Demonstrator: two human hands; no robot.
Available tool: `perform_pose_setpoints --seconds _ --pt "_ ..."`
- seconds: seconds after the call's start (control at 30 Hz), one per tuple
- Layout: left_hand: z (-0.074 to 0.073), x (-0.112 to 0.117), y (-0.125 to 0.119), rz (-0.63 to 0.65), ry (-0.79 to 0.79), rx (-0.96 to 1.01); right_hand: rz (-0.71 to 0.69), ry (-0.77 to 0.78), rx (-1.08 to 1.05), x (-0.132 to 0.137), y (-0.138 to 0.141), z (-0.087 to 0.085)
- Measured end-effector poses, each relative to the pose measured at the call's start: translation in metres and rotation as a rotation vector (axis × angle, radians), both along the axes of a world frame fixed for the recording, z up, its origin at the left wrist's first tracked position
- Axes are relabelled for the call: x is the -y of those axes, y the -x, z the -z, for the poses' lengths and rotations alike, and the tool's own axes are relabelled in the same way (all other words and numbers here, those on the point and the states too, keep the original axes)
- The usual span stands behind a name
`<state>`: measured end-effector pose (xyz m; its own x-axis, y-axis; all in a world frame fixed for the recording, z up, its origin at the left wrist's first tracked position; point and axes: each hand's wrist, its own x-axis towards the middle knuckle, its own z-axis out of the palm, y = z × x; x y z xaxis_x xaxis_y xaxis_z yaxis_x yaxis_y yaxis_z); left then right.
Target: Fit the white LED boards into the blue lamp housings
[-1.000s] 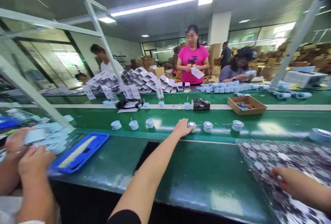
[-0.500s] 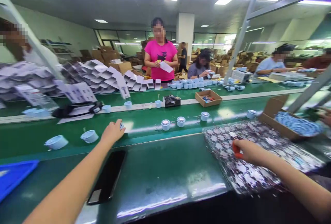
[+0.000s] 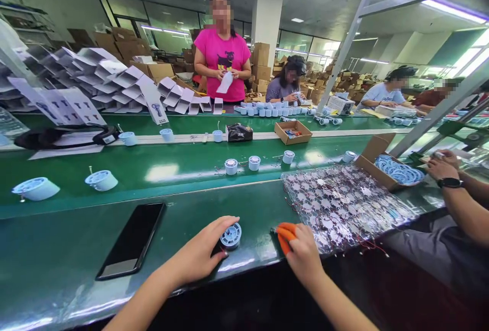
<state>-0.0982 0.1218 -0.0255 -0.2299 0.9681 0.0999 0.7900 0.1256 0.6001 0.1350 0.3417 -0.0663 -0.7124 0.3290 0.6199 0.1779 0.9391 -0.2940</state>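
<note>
My left hand (image 3: 202,249) is closed around a light-blue round plastic housing (image 3: 231,236) with a spoked top, at the front edge of the green bench (image 3: 183,229). To its right, my right hand (image 3: 303,252) grips orange-handled pliers (image 3: 286,237); their dark tip points left toward the housing, apart from it. A plastic-covered sheet of white star-shaped boards (image 3: 344,198) with thin wires lies just beyond my right hand. Left of my left hand lies a black phone (image 3: 132,239).
On the green belt stand several blue housings, such as one (image 3: 231,166) in the middle and one (image 3: 101,180) at left. An open carton of blue rings (image 3: 397,170) stands at right, near a co-worker's hands (image 3: 445,165). A small parts box (image 3: 293,132) sits farther back.
My left hand has come back from the belt to the bench edge with a blue housing. My right hand has moved left with the pliers, off the sheet of boards. The view has shifted.
</note>
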Motion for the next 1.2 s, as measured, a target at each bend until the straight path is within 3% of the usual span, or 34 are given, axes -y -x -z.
perform_pose_setpoints --seconds 0.1,0.2,0.33,0.5,0.67,0.77,0.87,1.03,1.2 --pt "0.008 0.015 -0.008 -0.057 0.008 -0.002 -0.02 0.083 -0.046 0.015 -0.022 0.02" --pt "0.017 0.025 -0.02 -0.232 -0.045 0.043 0.061 0.155 -0.057 0.016 -0.038 0.024" --pt "0.022 0.02 -0.038 -0.391 -0.104 0.158 0.204 0.207 0.025 0.02 -0.031 0.019" --pt "0.02 0.007 -0.05 -0.415 -0.114 0.237 0.319 0.235 0.229 0.024 -0.007 0.008" --pt "0.013 0.004 -0.057 -0.474 -0.22 -0.026 0.32 0.383 0.407 0.017 -0.005 -0.01" --pt "0.004 0.0 -0.07 -0.435 -0.326 -0.198 0.281 0.387 0.429 0.018 -0.009 -0.016" --pt "-0.002 -0.011 -0.088 -0.317 -0.358 -0.231 0.224 0.34 0.387 0.022 -0.011 -0.013" --pt "-0.002 -0.038 -0.11 -0.089 -0.29 0.007 0.049 0.416 0.109 0.031 -0.013 -0.016" --pt "-0.013 -0.044 -0.114 -0.051 -0.276 0.338 -0.093 0.553 -0.085 0.043 -0.02 -0.049"
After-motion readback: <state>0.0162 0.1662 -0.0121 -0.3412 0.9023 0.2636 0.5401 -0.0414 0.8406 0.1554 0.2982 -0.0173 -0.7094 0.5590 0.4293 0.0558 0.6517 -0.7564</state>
